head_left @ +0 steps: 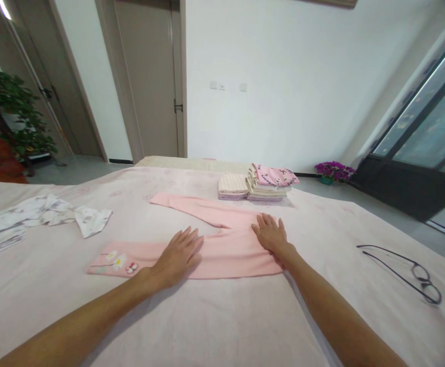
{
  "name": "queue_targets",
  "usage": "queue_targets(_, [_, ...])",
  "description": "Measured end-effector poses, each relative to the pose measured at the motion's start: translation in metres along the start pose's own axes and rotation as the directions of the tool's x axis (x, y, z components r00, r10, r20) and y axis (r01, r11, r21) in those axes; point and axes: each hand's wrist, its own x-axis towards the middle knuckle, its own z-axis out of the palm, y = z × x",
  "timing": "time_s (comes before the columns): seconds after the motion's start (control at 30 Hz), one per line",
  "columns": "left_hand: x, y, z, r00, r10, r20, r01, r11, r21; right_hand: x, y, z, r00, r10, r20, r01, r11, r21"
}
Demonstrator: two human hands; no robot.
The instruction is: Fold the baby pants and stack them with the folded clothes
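Observation:
A pink garment (222, 244) with small flower and butterfly prints on one leg lies spread on the pale bed sheet (214, 326). My left hand (178, 257) lies flat on its middle, fingers stretched out. My right hand (271, 233) rests flat on its right part, fingers apart. Neither hand holds anything.
Two stacks of folded clothes (258, 184) sit at the bed's far side. A crumpled white printed garment (46, 214) lies at the left. Black glasses (409, 270) rest on the right of the bed. A purple flower pot (331, 172) stands on the floor by the window.

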Motion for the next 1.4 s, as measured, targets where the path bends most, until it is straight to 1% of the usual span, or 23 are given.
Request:
queue_targets(0.07, [-0.011,0.013,0.003,0.999,0.03,0.038,-0.03,1.0,-0.005,-0.007,-0.011,-0.002,0.999,0.017,-0.029,-0.017,1.0,0.0])
queue_targets(0.1, [-0.016,0.015,0.003,0.998,0.035,0.055,-0.035,0.999,-0.005,-0.012,-0.019,-0.003,0.999,-0.001,-0.046,0.001,1.0,0.008])
queue_targets(0.17, [-0.023,0.013,0.001,0.995,0.037,0.089,-0.038,0.999,0.001,-0.026,-0.035,-0.004,0.995,-0.082,-0.064,0.085,0.996,0.035])
queue_targets(0.23, [-0.029,0.004,-0.004,0.994,0.026,0.107,-0.028,1.0,0.013,-0.039,-0.048,-0.004,0.985,-0.162,-0.051,0.165,0.985,0.053])
queue_targets(0.27, [-0.032,-0.001,-0.007,0.994,0.01,0.113,-0.012,1.0,0.019,-0.045,-0.052,-0.003,0.983,-0.18,-0.036,0.182,0.982,0.052])
queue_targets(0.33, [-0.039,-0.017,-0.014,0.991,-0.059,0.119,0.054,0.998,0.037,-0.051,-0.052,-0.003,0.986,-0.167,-0.001,0.166,0.985,0.035])
queue_targets(0.4, [-0.048,-0.037,-0.02,0.978,-0.174,0.112,0.166,0.983,0.081,-0.05,-0.044,-0.004,0.991,-0.136,0.014,0.136,0.991,0.011])
queue_targets(0.47, [-0.057,-0.06,-0.026,0.945,-0.318,0.079,0.305,0.941,0.143,-0.047,-0.032,-0.006,0.994,-0.108,0.007,0.108,0.994,-0.009])
queue_targets(0.53, [-0.067,-0.086,-0.03,0.898,-0.438,0.044,0.423,0.887,0.184,-0.044,-0.021,-0.007,0.996,-0.084,-0.003,0.084,0.996,-0.021])
queue_targets(0.6, [-0.076,-0.109,-0.035,0.868,-0.497,0.024,0.485,0.856,0.179,-0.042,-0.016,-0.008,0.998,-0.066,-0.002,0.066,0.998,-0.021])
queue_targets(0.67, [-0.084,-0.127,-0.041,0.855,-0.519,-0.004,0.514,0.845,0.148,-0.041,-0.016,-0.008,0.998,-0.063,-0.001,0.063,0.998,-0.012])
queue_targets(0.77, [-0.093,-0.143,-0.053,0.843,-0.535,-0.048,0.537,0.835,0.117,-0.042,-0.017,-0.008,0.997,-0.068,-0.022,0.068,0.998,0.004])
queue_targets(0.87, [-0.098,-0.149,-0.066,0.819,-0.571,-0.051,0.573,0.812,0.114,-0.043,-0.017,-0.008,0.996,-0.076,-0.04,0.077,0.997,0.012])
queue_targets(0.93, [-0.101,-0.151,-0.071,0.802,-0.595,-0.043,0.597,0.799,0.069,-0.042,-0.016,-0.008,0.996,-0.077,-0.046,0.078,0.997,0.009])
queue_targets(1.03, [-0.103,-0.151,-0.072,0.793,-0.607,-0.053,0.598,0.791,-0.129,-0.042,-0.016,-0.008,0.996,-0.08,-0.049,0.08,0.997,0.002])
queue_targets(1.13, [-0.102,-0.149,-0.071,0.766,-0.636,-0.09,0.572,0.74,-0.353,-0.041,-0.015,-0.008,0.996,-0.078,-0.045,0.079,0.997,0.008])
queue_targets(1.2, [-0.101,-0.148,-0.071,0.767,-0.637,-0.08,0.541,0.709,-0.452,-0.041,-0.015,-0.007,0.996,-0.075,-0.042,0.076,0.997,0.013])
queue_targets(1.23, [-0.1,-0.149,-0.071,0.768,-0.637,-0.061,0.538,0.695,-0.477,-0.041,-0.015,-0.006,0.996,-0.074,-0.039,0.075,0.997,0.014])
queue_targets(1.3, [-0.101,-0.153,-0.073,0.751,-0.66,-0.021,0.58,0.674,-0.458,-0.04,-0.015,-0.005,0.997,-0.07,-0.031,0.071,0.997,0.013])
queue_targets(1.4, [-0.106,-0.163,-0.075,0.704,-0.71,-0.017,0.665,0.667,-0.337,-0.04,-0.013,-0.003,0.998,-0.056,-0.002,0.056,0.998,0.008])
